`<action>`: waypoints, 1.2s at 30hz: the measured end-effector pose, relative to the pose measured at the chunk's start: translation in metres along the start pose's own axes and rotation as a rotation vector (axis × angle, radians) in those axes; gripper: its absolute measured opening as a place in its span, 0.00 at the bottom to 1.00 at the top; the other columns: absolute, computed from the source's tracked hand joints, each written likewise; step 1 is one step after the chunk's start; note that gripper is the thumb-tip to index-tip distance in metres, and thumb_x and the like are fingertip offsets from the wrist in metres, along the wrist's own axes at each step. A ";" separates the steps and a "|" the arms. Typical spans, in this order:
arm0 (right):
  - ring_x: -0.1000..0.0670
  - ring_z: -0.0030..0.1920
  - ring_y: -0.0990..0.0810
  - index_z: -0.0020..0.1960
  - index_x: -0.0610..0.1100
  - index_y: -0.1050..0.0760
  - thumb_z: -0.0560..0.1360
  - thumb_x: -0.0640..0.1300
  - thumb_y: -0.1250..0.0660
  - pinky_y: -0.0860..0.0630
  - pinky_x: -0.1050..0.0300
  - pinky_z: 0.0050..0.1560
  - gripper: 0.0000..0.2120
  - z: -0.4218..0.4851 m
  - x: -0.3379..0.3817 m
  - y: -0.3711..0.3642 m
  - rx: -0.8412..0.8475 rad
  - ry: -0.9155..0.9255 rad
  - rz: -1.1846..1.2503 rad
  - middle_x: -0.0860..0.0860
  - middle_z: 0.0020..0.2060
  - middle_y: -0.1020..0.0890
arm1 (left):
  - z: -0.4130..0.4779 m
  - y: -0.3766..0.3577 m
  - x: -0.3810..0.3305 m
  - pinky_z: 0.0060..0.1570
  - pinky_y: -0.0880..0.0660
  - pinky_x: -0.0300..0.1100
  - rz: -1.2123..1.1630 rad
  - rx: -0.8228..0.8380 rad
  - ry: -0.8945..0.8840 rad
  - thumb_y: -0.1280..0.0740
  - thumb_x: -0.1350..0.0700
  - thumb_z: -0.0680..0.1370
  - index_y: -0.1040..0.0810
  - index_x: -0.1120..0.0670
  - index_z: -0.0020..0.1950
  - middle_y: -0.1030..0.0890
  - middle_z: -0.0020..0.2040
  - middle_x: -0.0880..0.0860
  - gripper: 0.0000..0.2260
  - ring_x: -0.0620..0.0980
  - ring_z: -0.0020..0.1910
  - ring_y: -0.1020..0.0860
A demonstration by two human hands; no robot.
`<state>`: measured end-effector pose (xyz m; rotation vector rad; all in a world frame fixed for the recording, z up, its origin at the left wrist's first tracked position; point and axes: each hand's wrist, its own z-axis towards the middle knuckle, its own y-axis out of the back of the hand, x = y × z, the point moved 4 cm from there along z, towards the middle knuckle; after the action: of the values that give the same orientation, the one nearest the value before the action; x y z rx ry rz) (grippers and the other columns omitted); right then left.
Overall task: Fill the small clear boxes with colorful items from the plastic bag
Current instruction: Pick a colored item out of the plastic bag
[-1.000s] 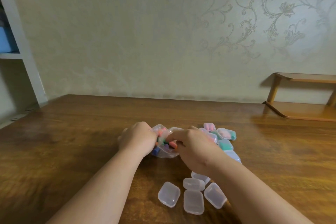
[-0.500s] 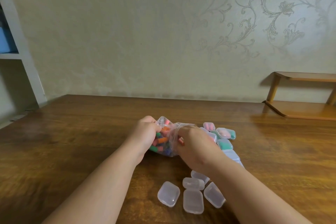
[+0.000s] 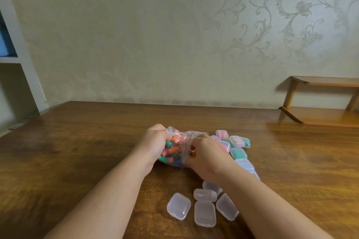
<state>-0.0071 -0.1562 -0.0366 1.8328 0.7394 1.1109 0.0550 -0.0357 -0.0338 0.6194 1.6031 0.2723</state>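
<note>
Held: clear plastic bag (image 3: 175,151) of colourful pieces.
We see left hand (image 3: 155,142) and right hand (image 3: 208,154), fingers clamped on it.

A brown wooden table (image 3: 77,161) carries a clear plastic bag (image 3: 175,158) of colourful items. Just right of the bag lie small filled boxes (image 3: 238,153), packed close together. On the bag's near side, slightly right, several empty clear boxes (image 3: 205,213) cluster.
</note>
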 end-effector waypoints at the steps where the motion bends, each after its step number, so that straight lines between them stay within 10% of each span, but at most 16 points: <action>1: 0.53 0.49 0.25 0.72 0.49 0.35 0.78 0.51 0.32 0.26 0.61 0.47 0.26 -0.002 0.001 0.000 -0.008 0.009 0.001 0.50 0.51 0.28 | 0.000 0.000 0.000 0.27 0.24 0.34 -0.006 -0.004 0.005 0.37 0.59 0.82 0.26 0.55 0.62 0.26 0.47 0.53 0.09 0.48 0.39 0.24; 4: 0.53 0.50 0.26 0.73 0.48 0.36 0.79 0.52 0.34 0.26 0.61 0.49 0.25 -0.006 0.001 -0.001 -0.009 0.036 -0.033 0.49 0.53 0.27 | 0.001 0.000 0.000 0.38 0.19 0.41 0.001 0.003 0.031 0.36 0.59 0.81 0.26 0.55 0.62 0.27 0.46 0.54 0.09 0.49 0.40 0.23; 9: 0.51 0.52 0.27 0.74 0.46 0.39 0.79 0.51 0.34 0.26 0.59 0.56 0.27 -0.006 0.005 0.003 0.066 -0.017 -0.023 0.46 0.59 0.27 | -0.004 0.002 -0.009 0.28 0.22 0.36 0.003 0.046 0.098 0.36 0.60 0.81 0.28 0.56 0.66 0.28 0.45 0.55 0.13 0.49 0.38 0.24; 14: 0.52 0.50 0.26 0.74 0.46 0.39 0.79 0.50 0.34 0.26 0.60 0.50 0.28 -0.005 0.007 -0.001 0.066 -0.019 -0.058 0.48 0.56 0.26 | -0.006 0.003 -0.009 0.56 0.20 0.52 -0.085 0.056 0.098 0.37 0.65 0.80 0.26 0.62 0.65 0.26 0.61 0.63 0.13 0.60 0.55 0.20; 17: 0.53 0.46 0.29 0.73 0.45 0.37 0.80 0.49 0.35 0.29 0.61 0.50 0.24 -0.004 0.006 0.001 0.056 -0.044 -0.019 0.51 0.40 0.32 | -0.007 0.003 -0.004 0.56 0.20 0.54 -0.121 0.042 0.093 0.37 0.68 0.79 0.25 0.64 0.63 0.25 0.58 0.65 0.13 0.62 0.54 0.19; 24: 0.52 0.52 0.28 0.75 0.47 0.40 0.79 0.51 0.34 0.27 0.61 0.50 0.29 -0.007 0.007 0.001 0.092 0.029 -0.017 0.47 0.63 0.27 | -0.003 0.003 -0.008 0.62 0.23 0.54 -0.075 0.058 0.158 0.35 0.66 0.79 0.26 0.62 0.66 0.27 0.63 0.65 0.15 0.62 0.61 0.23; 36: 0.53 0.49 0.26 0.74 0.47 0.38 0.77 0.54 0.33 0.25 0.60 0.49 0.29 -0.007 0.007 -0.002 0.040 0.090 -0.098 0.48 0.59 0.25 | 0.002 0.002 -0.011 0.63 0.24 0.51 0.024 0.073 0.189 0.33 0.64 0.78 0.28 0.60 0.68 0.27 0.61 0.63 0.18 0.60 0.62 0.23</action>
<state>-0.0106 -0.1465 -0.0341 1.7692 0.9000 1.1275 0.0574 -0.0400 -0.0240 0.6858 1.7946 0.2985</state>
